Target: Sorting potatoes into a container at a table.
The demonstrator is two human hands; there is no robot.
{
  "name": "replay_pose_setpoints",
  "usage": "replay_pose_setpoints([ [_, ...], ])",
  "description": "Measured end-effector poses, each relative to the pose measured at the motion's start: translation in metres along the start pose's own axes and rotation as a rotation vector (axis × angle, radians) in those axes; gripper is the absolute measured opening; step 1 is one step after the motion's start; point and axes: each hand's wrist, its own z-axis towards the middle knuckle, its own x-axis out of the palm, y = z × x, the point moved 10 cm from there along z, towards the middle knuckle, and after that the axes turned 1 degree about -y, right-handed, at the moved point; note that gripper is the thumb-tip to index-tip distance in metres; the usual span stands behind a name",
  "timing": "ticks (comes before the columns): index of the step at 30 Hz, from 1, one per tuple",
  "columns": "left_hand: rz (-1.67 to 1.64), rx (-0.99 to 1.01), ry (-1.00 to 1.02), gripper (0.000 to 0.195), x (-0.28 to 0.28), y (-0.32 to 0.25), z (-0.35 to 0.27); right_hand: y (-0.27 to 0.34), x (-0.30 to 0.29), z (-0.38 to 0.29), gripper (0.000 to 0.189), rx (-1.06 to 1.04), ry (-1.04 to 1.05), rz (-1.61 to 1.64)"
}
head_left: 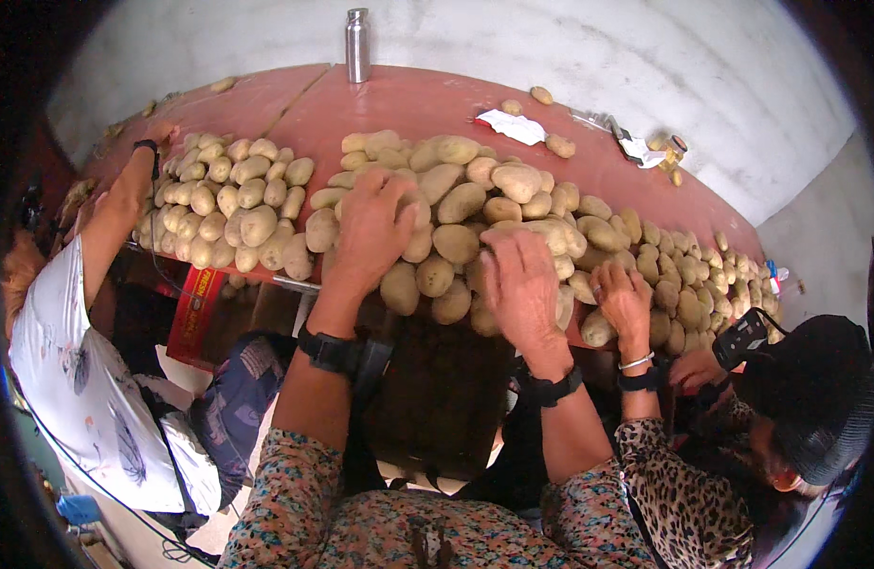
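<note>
A big heap of potatoes point(456, 243) lies along the near edge of a red table point(423, 99). My left hand point(376, 224) rests on the left part of the heap, fingers bent over potatoes; whether it grips one cannot be told. My right hand point(524, 281) is on the heap's front right side, its curled fingers touching potatoes, and the palm side is hidden. Both my wrists wear black bands. Under the table edge, between my forearms, is a dark space.
Co-workers' hands touch potatoes at the left point(160, 135) and close to my right hand point(622, 295). A steel bottle point(357, 46) stands at the back. White paper point(512, 126), a glass jar point(673, 152) and loose potatoes lie behind the heap. A red carton point(195, 313) is below the table.
</note>
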Motion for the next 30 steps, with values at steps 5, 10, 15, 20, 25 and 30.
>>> replay_pose_setpoints([
  [5, 0.075, 0.002, 0.024, 0.029, 0.007, -0.001, -0.007, -0.030, 0.012, -0.008, 0.042, 0.117, 0.112, -0.239],
  [10, 0.090, 0.018, 0.053, 0.030, 0.008, -0.011, -0.007, -0.044, 0.027, -0.015, 0.045, 0.162, 0.145, -0.341],
  [15, 0.125, -0.005, 0.108, 0.034, 0.018, -0.008, -0.010, -0.056, 0.036, -0.016, 0.047, 0.175, 0.208, -0.385],
  [20, 0.144, 0.014, 0.099, 0.035, 0.013, -0.008, -0.011, -0.059, 0.029, -0.010, 0.046, 0.211, 0.204, -0.374],
  [25, 0.178, 0.006, 0.149, 0.037, 0.016, -0.007, -0.012, -0.086, 0.028, -0.022, 0.037, 0.713, -0.083, 1.170],
  [30, 0.188, -0.009, 0.154, 0.037, 0.016, -0.002, -0.013, -0.038, 0.071, -0.034, 0.046, 1.060, 0.151, 2.026],
])
